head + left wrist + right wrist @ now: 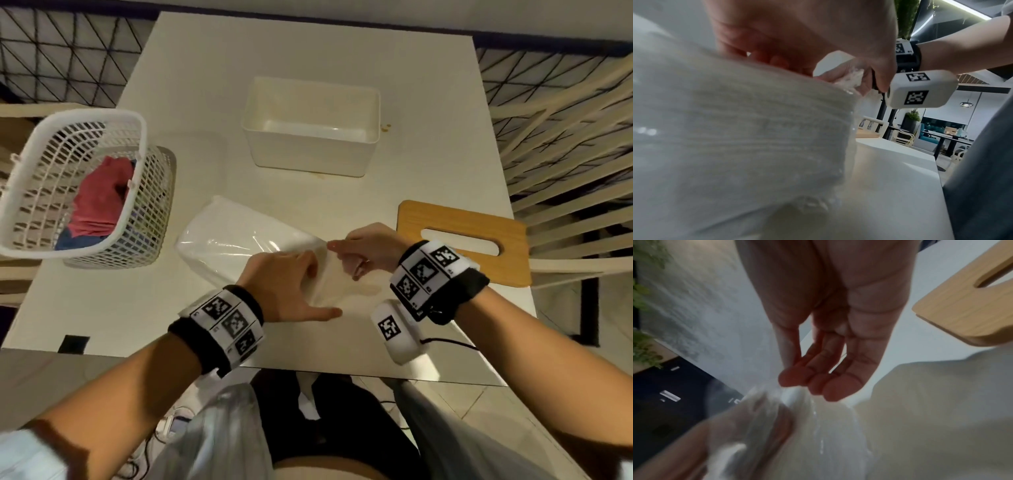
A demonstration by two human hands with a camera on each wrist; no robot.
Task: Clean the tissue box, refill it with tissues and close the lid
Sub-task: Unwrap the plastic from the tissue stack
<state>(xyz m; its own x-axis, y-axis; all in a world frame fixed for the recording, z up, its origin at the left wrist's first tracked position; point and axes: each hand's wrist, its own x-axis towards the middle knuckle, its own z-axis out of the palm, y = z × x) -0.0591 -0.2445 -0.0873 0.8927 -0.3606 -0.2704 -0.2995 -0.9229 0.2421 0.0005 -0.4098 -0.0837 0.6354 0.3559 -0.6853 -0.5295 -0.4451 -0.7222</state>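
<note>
The empty white tissue box (310,150) stands open at the middle back of the table. Its wooden lid (462,219) (972,305) with a slot lies flat to the right. A tissue pack (239,236) (735,129) (931,418) in clear plastic wrap (807,418) lies in front of me. My left hand (294,284) (797,32) curls its fingers over the pack's near end, thumb stretched out on the table. My right hand (359,253) (818,382) pinches the wrap at that end and stretches it taut.
A white mesh basket (85,118) holding red and blue cloths sits at the table's left edge. Small brown stains (386,126) mark the table (191,85) beside the box. A slatted chair (565,154) stands at the right.
</note>
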